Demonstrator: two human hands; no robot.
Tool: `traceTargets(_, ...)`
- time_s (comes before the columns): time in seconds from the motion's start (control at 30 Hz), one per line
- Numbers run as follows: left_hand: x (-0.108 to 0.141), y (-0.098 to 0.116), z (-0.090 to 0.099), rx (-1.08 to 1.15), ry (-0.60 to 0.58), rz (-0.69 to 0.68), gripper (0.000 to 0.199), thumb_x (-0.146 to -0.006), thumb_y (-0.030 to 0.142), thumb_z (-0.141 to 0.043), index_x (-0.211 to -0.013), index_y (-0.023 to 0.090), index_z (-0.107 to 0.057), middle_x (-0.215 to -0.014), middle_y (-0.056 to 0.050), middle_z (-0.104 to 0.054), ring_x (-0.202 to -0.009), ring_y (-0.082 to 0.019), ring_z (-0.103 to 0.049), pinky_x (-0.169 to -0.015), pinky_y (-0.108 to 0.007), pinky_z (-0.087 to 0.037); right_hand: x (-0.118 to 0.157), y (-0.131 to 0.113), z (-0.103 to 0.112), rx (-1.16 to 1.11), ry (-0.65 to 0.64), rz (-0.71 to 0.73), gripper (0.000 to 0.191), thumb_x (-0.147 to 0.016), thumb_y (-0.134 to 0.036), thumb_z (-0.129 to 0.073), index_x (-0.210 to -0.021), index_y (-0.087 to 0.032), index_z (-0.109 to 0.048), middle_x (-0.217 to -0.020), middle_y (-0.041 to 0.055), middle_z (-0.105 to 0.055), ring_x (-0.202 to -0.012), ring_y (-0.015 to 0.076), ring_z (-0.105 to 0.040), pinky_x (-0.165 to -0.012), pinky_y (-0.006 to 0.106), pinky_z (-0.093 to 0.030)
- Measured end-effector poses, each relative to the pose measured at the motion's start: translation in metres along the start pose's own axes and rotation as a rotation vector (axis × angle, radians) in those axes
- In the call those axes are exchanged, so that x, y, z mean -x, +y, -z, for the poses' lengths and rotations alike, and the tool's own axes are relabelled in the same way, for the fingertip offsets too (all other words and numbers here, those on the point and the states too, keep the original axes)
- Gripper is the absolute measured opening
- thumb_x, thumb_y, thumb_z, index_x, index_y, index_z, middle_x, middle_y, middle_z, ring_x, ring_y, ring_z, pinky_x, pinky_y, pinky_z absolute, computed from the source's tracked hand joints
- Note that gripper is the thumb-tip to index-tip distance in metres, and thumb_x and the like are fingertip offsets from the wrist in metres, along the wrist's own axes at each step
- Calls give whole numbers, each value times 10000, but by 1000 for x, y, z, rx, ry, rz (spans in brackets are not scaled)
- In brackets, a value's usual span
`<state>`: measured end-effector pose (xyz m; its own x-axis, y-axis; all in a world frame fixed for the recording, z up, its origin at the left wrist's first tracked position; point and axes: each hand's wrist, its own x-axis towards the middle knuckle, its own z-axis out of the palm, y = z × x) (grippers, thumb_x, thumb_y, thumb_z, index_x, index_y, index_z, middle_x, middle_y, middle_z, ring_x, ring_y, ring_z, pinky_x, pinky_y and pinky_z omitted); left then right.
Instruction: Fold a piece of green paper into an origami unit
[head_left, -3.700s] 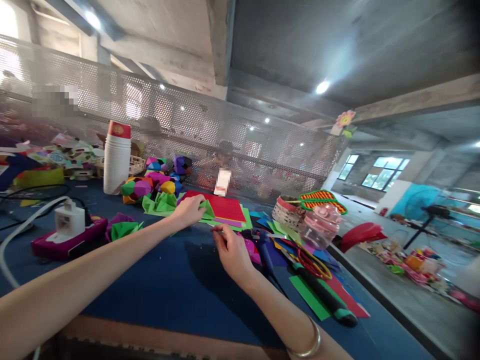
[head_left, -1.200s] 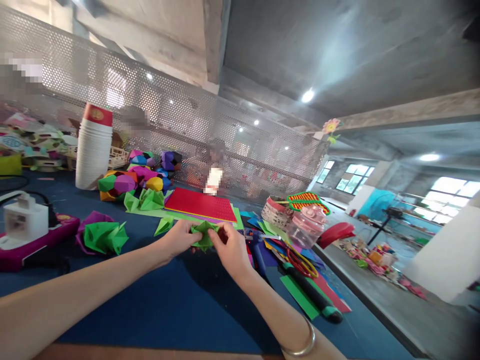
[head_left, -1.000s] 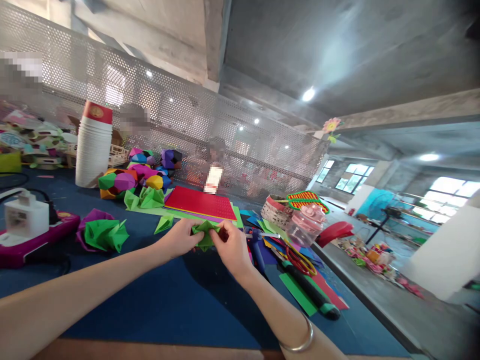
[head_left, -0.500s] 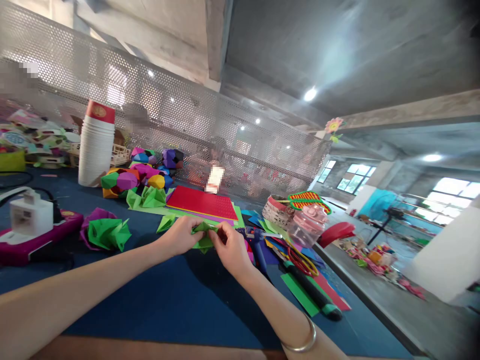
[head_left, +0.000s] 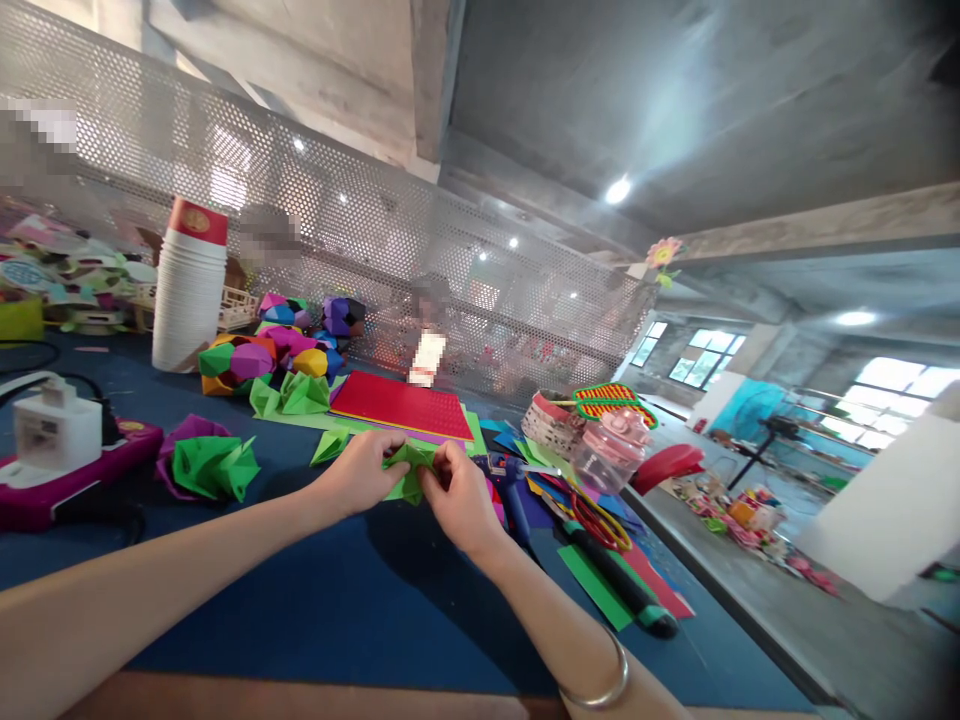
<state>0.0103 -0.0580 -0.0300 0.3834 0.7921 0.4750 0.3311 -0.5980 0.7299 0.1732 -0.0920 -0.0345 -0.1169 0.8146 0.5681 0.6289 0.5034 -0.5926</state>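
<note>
Between my two hands is a folded piece of light green paper [head_left: 409, 484], held above the blue table. My left hand [head_left: 367, 470] pinches its left side, thumb in front. On the right side, my right hand [head_left: 459, 497] grips the paper between thumb and bent fingers. A blue glue gun [head_left: 512, 490] lies just right of my right hand. Behind my hands sits a stack of red sheets [head_left: 405, 402], with folded light green paper pieces [head_left: 300, 393] to its left. A crumpled-looking green and purple paper shape [head_left: 210, 465] rests farther left.
A purple power strip [head_left: 127, 450] with a white plug lies at left. A tall stack of paper cups [head_left: 187, 300] stands behind it, near colourful paper balls [head_left: 247, 362]. At right are scissors [head_left: 600, 515], a black-handled tool [head_left: 619, 575] and a clear pink-lidded jar [head_left: 611, 455].
Both hands stay on the green paper, with only a slight shift of the fingers. A little more of the paper's front shows between them. The whole view has moved slightly.
</note>
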Motion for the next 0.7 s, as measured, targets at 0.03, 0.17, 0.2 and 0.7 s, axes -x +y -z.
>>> traceTargets(0.03, 0, 1, 0, 12, -6, -9, 176, -744, 225, -537, -838, 168, -675, -755, -9, -676, -729, -173, -599, -664, -243, -439, 0, 0, 1, 6, 0, 3, 72, -793, -231, -526, -766, -212, -461, -661, -28, -522, -596, 139, -517, -544, 236, -383)
traceTargets(0.17, 0, 4, 0, 93, -37, -61, 248, -814, 318, -517, -954, 180, -669, -877, -32, -700, -804, -178, -620, -702, -238, -445, -1, 0, 2, 14, 6, 6, 70, -807, -234, -513, -778, -212, -453, -675, -19, -532, -604, 146, -520, -554, 244, -377)
traceTargets(0.2, 0, 5, 0, 103, -44, -64, 264, -829, 339, -505, -965, 183, -669, -886, -35, -702, -814, -179, -619, -704, -235, -442, -1, 0, 2, 18, 8, 8, 65, -805, -226, -510, -783, -213, -450, -681, -19, -531, -608, 147, -520, -557, 245, -376)
traceTargets(0.7, 0, 1, -1, -21, 96, 32, 256, -802, 370, -534, -713, 151, -631, -623, 8, -594, -621, -134, -506, -576, -224, -365, 3, 0, -6, -136, -16, -8, 112, -867, -303, -492, -810, -209, -474, -732, -1, -558, -655, 145, -552, -572, 237, -428)
